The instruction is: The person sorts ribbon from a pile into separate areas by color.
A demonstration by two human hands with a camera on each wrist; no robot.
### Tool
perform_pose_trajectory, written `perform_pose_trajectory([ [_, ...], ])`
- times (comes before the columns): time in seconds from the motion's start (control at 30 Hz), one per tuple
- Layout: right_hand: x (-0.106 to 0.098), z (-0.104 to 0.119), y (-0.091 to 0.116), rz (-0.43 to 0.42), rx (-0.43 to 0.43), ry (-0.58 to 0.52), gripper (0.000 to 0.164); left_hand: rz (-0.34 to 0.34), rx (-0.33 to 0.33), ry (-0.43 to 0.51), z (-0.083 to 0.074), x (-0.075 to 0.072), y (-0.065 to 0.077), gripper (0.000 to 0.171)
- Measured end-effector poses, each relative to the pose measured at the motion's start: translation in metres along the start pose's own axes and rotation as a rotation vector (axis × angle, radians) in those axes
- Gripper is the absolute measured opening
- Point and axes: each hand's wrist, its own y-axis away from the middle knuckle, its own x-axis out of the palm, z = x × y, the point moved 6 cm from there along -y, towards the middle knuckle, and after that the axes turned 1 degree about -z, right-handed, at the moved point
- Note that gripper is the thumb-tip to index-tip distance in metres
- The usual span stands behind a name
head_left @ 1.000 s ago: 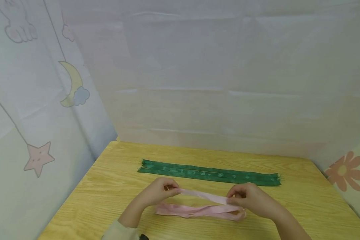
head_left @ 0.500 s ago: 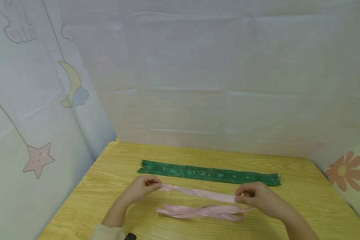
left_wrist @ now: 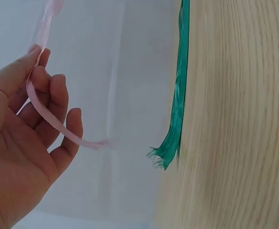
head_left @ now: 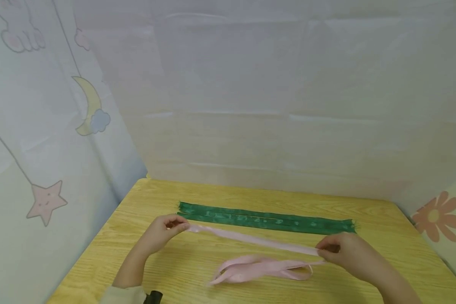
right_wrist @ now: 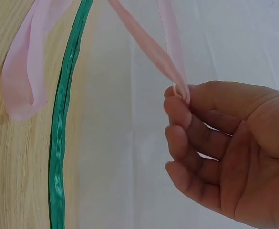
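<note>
A pink ribbon (head_left: 251, 238) stretches nearly straight between my hands above the table. My left hand (head_left: 160, 234) pinches it between thumb and fingertips; in the left wrist view its loose frayed end (left_wrist: 96, 144) hangs across the palm past the curled fingers. At the other side my right hand (head_left: 351, 254) pinches the ribbon, which doubles back at the fingertips in the right wrist view. From there a strand runs down to the rest of the ribbon, a loosely looped pink bundle (head_left: 251, 271) lying on the table between the hands.
Behind the hands, green ribbon strips (head_left: 266, 218) with frayed ends lie side by side across the wooden table (head_left: 137, 207). A pale wall covering (head_left: 228, 139) rises at the table's far edge, and a printed sheet with a star (head_left: 47, 202) hangs at the left.
My hands have moved apart, the left going farther left and away, the right a little rightward, so the stretched ribbon is longer. The bundle's left end has loosened and shifted right.
</note>
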Motion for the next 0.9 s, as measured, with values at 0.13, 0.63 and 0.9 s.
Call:
perform_pose_trajectory([
  [0.13,0.003,-0.005,0.000,-0.044,0.059,0.113,0.005,0.006,0.004,0.042,-0.001,-0.001,0.001,0.026],
  [0.63,0.026,-0.037,-0.010,-0.170,0.192,0.344,0.011,0.010,0.067,0.027,-0.017,-0.001,0.008,0.024],
  [0.9,0.028,-0.062,-0.003,-0.175,0.204,0.332,0.011,-0.025,0.097,0.008,-0.018,-0.009,0.011,0.023],
])
